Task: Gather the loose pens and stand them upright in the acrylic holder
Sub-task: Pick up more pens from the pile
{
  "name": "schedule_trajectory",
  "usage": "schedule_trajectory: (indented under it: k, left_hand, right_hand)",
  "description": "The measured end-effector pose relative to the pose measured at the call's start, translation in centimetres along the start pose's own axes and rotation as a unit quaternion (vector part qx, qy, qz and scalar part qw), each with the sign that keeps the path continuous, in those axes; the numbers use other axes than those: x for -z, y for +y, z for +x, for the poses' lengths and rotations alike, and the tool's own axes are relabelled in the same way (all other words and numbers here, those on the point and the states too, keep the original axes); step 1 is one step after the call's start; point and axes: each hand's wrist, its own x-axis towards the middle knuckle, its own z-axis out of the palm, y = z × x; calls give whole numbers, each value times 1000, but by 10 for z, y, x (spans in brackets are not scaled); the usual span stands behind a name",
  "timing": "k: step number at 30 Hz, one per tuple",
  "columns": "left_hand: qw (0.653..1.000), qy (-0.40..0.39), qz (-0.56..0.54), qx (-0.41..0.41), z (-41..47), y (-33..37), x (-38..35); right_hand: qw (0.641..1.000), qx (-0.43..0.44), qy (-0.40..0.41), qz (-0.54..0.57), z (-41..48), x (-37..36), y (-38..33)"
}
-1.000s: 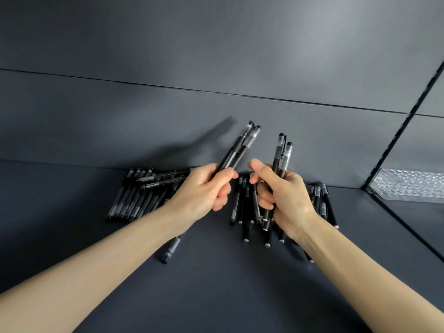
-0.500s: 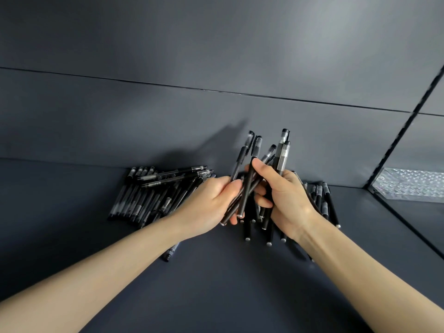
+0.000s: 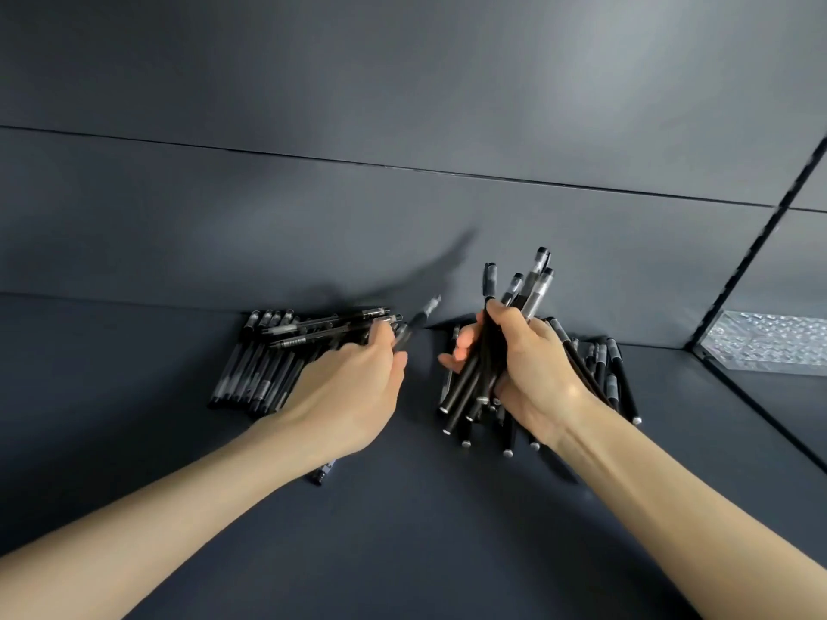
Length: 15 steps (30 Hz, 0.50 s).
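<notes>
While the right hand (image 3: pixel 532 373) clamps a bundle of pens (image 3: pixel 514 302) in curled fingers, the left hand (image 3: pixel 353 387) pinches one blurred pen (image 3: pixel 418 322). The acrylic holder (image 3: pixel 769 346) sits far right.

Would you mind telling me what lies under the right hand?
Loose pens lie beneath the right hand and its bundle; how many it covers is hidden.

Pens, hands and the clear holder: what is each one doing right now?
left hand: pinches the lifted pen, above the left pile.
lifted pen: tilted, blurred.
right hand: grips the bundle of pens.
bundle of pens: tilted, fanned out at the top.
left pile: lying flat, side by side.
right pile: lying flat behind the right hand.
acrylic holder: far right, no pens standing in it.
</notes>
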Motion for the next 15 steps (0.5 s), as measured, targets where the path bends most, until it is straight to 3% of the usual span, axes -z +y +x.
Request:
schedule_trajectory:
  k: [5, 10, 15]
  left_hand:
    - [995, -6, 90, -46, -12, 4, -6]
    - [998, 54, -4, -36, 3, -19, 11]
    - [999, 7, -45, -10, 9, -58, 9]
  right_hand:
    - [1000, 15, -25, -10, -4, -8, 1]
    - [999, 13, -22, -21, 0, -10, 4]
    - [998, 2, -22, -59, 5, -18, 5]
